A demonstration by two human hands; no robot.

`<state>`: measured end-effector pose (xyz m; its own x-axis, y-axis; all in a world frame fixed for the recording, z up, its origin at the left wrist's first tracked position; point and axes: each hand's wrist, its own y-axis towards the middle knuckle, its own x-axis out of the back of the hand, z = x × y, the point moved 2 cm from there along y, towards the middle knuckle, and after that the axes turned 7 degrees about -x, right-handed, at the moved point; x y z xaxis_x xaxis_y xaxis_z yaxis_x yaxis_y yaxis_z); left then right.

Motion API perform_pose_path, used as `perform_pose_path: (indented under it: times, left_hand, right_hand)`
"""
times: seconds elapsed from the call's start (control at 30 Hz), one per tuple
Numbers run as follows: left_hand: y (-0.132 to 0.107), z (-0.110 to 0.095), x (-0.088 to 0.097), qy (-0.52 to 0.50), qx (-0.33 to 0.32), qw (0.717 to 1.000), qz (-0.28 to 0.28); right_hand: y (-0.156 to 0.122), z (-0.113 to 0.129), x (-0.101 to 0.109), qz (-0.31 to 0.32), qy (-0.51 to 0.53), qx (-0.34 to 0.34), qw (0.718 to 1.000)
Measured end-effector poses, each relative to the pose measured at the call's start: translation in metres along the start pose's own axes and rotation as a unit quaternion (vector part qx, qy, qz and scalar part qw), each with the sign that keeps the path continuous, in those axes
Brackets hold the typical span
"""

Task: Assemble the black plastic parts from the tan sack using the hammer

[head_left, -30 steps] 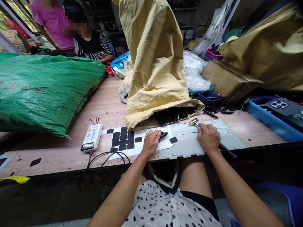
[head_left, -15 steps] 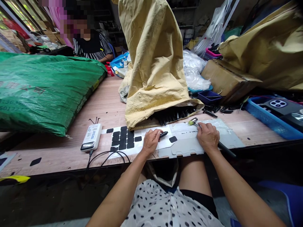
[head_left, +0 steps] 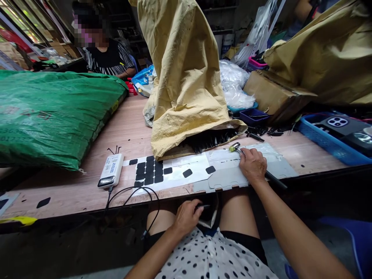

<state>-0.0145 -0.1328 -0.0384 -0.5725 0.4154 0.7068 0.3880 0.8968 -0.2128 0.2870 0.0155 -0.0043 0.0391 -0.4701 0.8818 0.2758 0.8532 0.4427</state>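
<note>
My left hand (head_left: 186,217) is below the table edge, over my lap, fingers closed on a small black part (head_left: 204,207) at the mouth of a bag (head_left: 209,217) hanging between my knees. My right hand (head_left: 252,166) rests on a grey sheet (head_left: 232,176) on the table, closed on a small hammer (head_left: 236,148) whose black handle sticks out behind my wrist. A white backing sheet (head_left: 180,172) with several black adhesive pads (head_left: 149,171) lies between the hands' places. A tan paper sack (head_left: 186,77) stands just beyond, with black parts (head_left: 212,140) spilling from its open mouth.
A white power bank (head_left: 110,170) with a black cable lies left of the pads. A big green sack (head_left: 52,112) fills the left. A cardboard box (head_left: 276,97), blue tray (head_left: 331,141) with phone cases and another tan sack stand right. A person in a striped top (head_left: 107,62) sits far back.
My left hand left the white sheet and dropped below the table edge with the small black part. A single black pad now shows where it was. The right hand stayed put.
</note>
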Motion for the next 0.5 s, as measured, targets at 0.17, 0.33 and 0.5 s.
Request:
perform_pose_path:
  times: [0.17,0.33,0.5]
  left_hand:
    - [0.008,-0.022,0.014,-0.002,-0.050,0.998,0.049]
    - [0.076,-0.062,0.093,-0.049,-0.057,0.975,-0.210]
    - [0.170,-0.044,0.132,0.043,0.147,0.959,-0.240]
  right_hand:
    - [0.000,-0.001,-0.001,-0.007,-0.005,0.004,1.000]
    - [0.000,-0.001,-0.002,-0.005,-0.010,0.004,1.000]
    - [0.001,0.000,0.000,-0.002,0.001,0.003,1.000]
